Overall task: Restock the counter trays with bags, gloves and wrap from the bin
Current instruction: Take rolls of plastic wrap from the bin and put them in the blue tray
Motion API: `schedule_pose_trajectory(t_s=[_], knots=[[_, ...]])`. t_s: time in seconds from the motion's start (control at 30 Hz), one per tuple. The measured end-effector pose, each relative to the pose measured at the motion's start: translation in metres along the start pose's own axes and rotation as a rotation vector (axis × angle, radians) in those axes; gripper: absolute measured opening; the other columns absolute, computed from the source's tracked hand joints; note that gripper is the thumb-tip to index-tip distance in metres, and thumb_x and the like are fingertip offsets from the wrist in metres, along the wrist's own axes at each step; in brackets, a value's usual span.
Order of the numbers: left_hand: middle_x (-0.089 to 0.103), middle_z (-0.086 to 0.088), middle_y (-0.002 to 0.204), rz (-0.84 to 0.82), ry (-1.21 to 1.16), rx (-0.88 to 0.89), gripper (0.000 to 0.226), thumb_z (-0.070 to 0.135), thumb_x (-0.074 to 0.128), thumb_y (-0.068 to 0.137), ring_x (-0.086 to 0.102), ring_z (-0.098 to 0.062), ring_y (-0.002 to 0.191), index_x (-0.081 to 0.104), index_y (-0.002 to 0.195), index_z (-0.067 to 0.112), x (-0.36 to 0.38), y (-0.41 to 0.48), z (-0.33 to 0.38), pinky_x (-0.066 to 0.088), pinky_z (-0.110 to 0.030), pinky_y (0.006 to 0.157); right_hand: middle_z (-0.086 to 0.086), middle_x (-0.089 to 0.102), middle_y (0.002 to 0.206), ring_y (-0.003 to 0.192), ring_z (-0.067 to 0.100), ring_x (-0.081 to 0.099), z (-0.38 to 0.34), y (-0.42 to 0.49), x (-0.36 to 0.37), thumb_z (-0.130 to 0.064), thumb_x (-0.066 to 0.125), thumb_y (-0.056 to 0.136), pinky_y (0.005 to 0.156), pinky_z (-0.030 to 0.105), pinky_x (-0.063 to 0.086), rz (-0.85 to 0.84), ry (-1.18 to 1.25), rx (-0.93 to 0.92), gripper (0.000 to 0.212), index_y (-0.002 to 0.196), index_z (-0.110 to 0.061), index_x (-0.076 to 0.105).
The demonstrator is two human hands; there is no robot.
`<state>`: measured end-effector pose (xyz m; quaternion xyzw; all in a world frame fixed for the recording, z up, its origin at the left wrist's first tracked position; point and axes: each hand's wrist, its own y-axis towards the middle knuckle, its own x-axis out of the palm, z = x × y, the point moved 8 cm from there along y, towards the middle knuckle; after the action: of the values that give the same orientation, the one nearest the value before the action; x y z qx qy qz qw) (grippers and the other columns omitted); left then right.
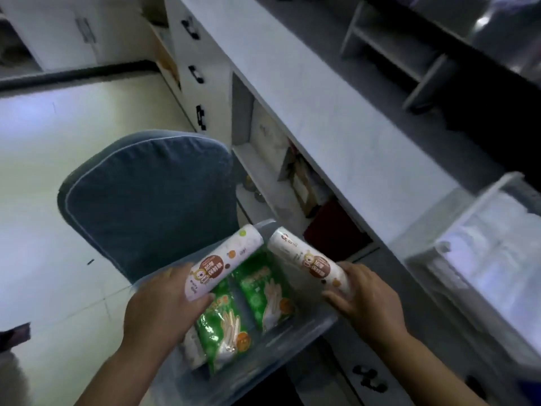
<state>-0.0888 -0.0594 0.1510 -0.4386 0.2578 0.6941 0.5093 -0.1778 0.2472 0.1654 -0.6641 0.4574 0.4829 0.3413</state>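
Left hand [164, 306] grips the near end of the left wrap roll [224, 265], held over the clear bin [304, 332]. Green glove packs [224, 326] lie in the bin; soft, slick film, probably light. Right hand [370, 294] grips the right wrap roll [307, 256] at its near end. The rolls look light, stiff and smooth, so they may slip; a mid-barrel hold seems safer. A clear tray [480, 200] sits on the surface [336, 118] at far right.

Bare left hand [164, 303] and right hand [370, 298], forearms [439, 369] apparently bare too (blurry).
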Motion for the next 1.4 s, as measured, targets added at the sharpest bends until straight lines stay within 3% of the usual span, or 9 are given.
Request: schedule_pose_trajectory(t_s=[0.23, 0.5, 0.63, 0.8, 0.87, 0.97, 1.13, 1.3, 1.4], knots=[[0.046, 0.018, 0.074, -0.046, -0.104, 0.306, 0.043, 0.042, 0.078, 0.061, 0.043, -0.008, 0.067, 0.054, 0.096, 0.034, 0.016, 0.003, 0.124, 0.027, -0.017, 0.049, -0.001, 0.069, 0.094, 0.073, 0.014, 0.063, 0.061, -0.108, -0.103, -0.038, 0.080, 0.066, 0.056, 0.031, 0.054, 0.224, -0.083, 0.240, 0.050, 0.109, -0.019, 0.062], [0.051, 0.017, 0.072, -0.117, -0.060, 0.565, 0.039, 0.050, 0.076, 0.064, 0.044, 0.002, 0.062, 0.055, 0.094, 0.037, 0.040, -0.029, 0.242, 0.026, -0.017, 0.045, 0.007, 0.070, 0.093, 0.075, 0.021, 0.066, 0.148, -0.238, -0.171, -0.030, 0.086, 0.062, 0.061, 0.032, 0.053, 0.436, -0.130, 0.518, 0.055, 0.109, -0.010, 0.063], [0.054, 0.015, 0.074, -0.135, -0.033, 0.625, 0.042, 0.047, 0.078, 0.062, 0.048, -0.006, 0.063, 0.058, 0.096, 0.033, 0.056, -0.049, 0.289, 0.029, -0.019, 0.048, 0.005, 0.072, 0.089, 0.074, 0.021, 0.067, 0.210, -0.302, -0.197, -0.022, 0.089, 0.056, 0.064, 0.024, 0.045, 0.508, -0.192, 0.656, 0.058, 0.108, -0.013, 0.064], [0.058, 0.013, 0.078, -0.134, -0.006, 0.669, 0.042, 0.045, 0.079, 0.061, 0.051, -0.011, 0.067, 0.058, 0.096, 0.035, 0.075, -0.078, 0.340, 0.032, -0.020, 0.049, 0.000, 0.071, 0.085, 0.064, 0.018, 0.061, 0.294, -0.348, -0.209, -0.033, 0.087, 0.058, 0.050, 0.016, 0.032, 0.368, -0.232, 0.731, 0.056, 0.108, -0.022, 0.064], [0.058, 0.014, 0.077, -0.136, 0.008, 0.680, 0.044, 0.044, 0.081, 0.060, 0.051, -0.009, 0.065, 0.059, 0.096, 0.034, 0.083, -0.090, 0.358, 0.031, -0.018, 0.048, 0.000, 0.071, 0.085, 0.064, 0.015, 0.058, 0.322, -0.352, -0.207, -0.036, 0.086, 0.060, 0.051, 0.019, 0.036, 0.289, -0.239, 0.676, 0.055, 0.108, -0.023, 0.064], [0.056, 0.016, 0.076, -0.131, -0.008, 0.661, 0.045, 0.044, 0.081, 0.059, 0.049, -0.006, 0.064, 0.059, 0.097, 0.034, 0.096, -0.105, 0.384, 0.031, -0.017, 0.048, 0.004, 0.071, 0.092, 0.072, 0.022, 0.065, 0.356, -0.348, -0.201, -0.040, 0.085, 0.059, 0.057, 0.026, 0.044, 0.180, -0.284, 0.571, 0.055, 0.108, -0.021, 0.066], [0.061, 0.011, 0.079, -0.106, -0.024, 0.637, 0.048, 0.041, 0.082, 0.058, 0.053, -0.014, 0.069, 0.063, 0.101, 0.030, 0.117, -0.125, 0.427, 0.035, -0.023, 0.051, 0.000, 0.060, 0.109, 0.094, 0.019, 0.058, 0.393, -0.334, -0.184, -0.053, 0.072, 0.066, 0.076, 0.027, 0.046, 0.076, -0.265, 0.469, 0.055, 0.113, -0.027, 0.061], [0.063, 0.005, 0.082, -0.098, -0.008, 0.632, 0.049, 0.044, 0.080, 0.061, 0.056, -0.018, 0.071, 0.062, 0.104, 0.025, 0.133, -0.140, 0.462, 0.046, -0.030, 0.055, -0.009, 0.048, 0.120, 0.107, 0.011, 0.043, 0.409, -0.332, -0.173, -0.066, 0.051, 0.073, 0.090, 0.025, 0.036, -0.012, -0.209, 0.432, 0.058, 0.122, -0.034, 0.048], [0.063, 0.006, 0.081, -0.087, -0.005, 0.655, 0.051, 0.045, 0.079, 0.062, 0.055, -0.016, 0.069, 0.061, 0.104, 0.024, 0.138, -0.143, 0.480, 0.045, -0.028, 0.052, -0.009, 0.048, 0.122, 0.110, 0.011, 0.042, 0.407, -0.329, -0.173, -0.064, 0.051, 0.074, 0.093, 0.025, 0.033, -0.038, -0.232, 0.394, 0.059, 0.123, -0.032, 0.048]])
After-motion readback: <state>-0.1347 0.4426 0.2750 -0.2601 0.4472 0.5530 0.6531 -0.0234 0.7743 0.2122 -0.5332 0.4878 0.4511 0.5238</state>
